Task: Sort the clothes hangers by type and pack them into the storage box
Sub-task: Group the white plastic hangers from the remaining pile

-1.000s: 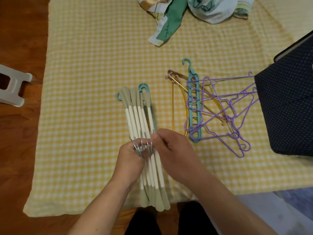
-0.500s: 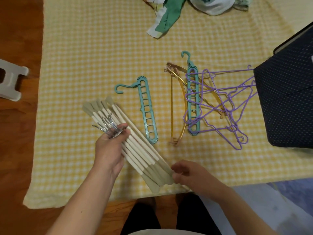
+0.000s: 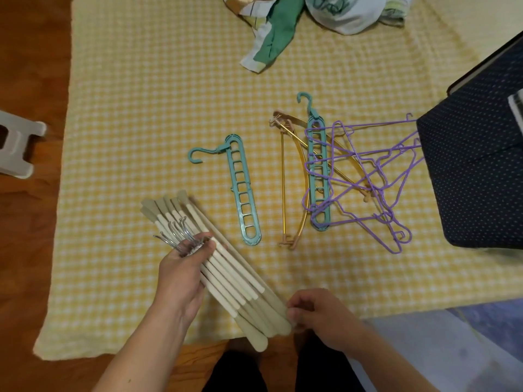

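Note:
A bundle of cream hangers (image 3: 235, 278) with grey tips lies slanted over the near part of the yellow checked blanket (image 3: 141, 94). My left hand (image 3: 181, 275) grips it at the metal hooks. My right hand (image 3: 317, 315) pinches the bundle's near ends with curled fingers. A teal slotted hanger (image 3: 242, 190) lies alone in the middle. To its right, gold hangers (image 3: 283, 179), a second teal slotted hanger (image 3: 318, 176) and tangled purple wire hangers (image 3: 376, 176) overlap in a heap. The navy dotted storage box (image 3: 475, 176) stands at the right, touching the purple hangers.
Crumpled clothes (image 3: 311, 15) lie at the blanket's far edge. A white plastic stool (image 3: 14, 148) stands on the wooden floor at the left. My dark-trousered legs are at the bottom edge.
The cream bundle has swung left and tilted, uncovering the lone teal hanger. My right hand left the hooks and went to the bundle's near ends. Little differs since half a second ago.

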Action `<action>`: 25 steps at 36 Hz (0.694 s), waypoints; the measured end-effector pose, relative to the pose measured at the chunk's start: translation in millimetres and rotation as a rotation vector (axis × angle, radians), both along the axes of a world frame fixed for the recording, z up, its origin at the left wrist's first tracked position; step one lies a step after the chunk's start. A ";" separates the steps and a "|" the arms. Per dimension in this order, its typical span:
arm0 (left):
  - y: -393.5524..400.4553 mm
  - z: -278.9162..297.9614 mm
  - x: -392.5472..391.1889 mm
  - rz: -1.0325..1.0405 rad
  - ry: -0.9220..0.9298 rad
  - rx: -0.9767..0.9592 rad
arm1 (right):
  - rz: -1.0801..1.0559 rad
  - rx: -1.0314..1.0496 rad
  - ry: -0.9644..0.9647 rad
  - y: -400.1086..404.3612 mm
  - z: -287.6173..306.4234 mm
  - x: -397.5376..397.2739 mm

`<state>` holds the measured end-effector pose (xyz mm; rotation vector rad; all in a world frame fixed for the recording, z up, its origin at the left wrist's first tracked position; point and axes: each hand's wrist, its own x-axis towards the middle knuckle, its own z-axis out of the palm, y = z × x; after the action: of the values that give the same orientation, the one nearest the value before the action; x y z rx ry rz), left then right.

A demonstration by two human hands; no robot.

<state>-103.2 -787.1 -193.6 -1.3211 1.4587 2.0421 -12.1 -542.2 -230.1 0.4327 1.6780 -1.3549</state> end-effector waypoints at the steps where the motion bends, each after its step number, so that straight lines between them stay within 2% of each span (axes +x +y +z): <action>1: 0.0 -1.0 0.6 0.004 -0.004 -0.001 | 0.000 0.015 0.005 -0.3 -0.8 -0.3; 5: -0.3 -1.5 1.2 0.010 -0.005 -0.015 | 0.034 0.062 0.011 -4.2 -5.4 -2.2; 11: -5.7 -1.5 -0.4 -0.042 -0.007 -0.047 | 0.254 0.152 0.062 -8.5 -8.0 -19.4; 16: -3.1 5.1 -0.7 -0.117 0.016 -0.070 | 0.130 0.205 0.140 -16.0 -0.1 -40.1; 20: 12.6 13.1 -1.7 -0.269 0.073 -0.096 | 0.157 0.117 0.235 -33.7 21.9 -53.6; 25: 48.2 29.9 -8.5 -0.379 0.119 0.019 | 0.000 -0.051 0.319 -61.7 43.6 -62.6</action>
<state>-111.8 -738.9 -163.7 -0.8461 1.5930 1.9010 -74.6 -603.9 -186.6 0.1924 1.8933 -1.5245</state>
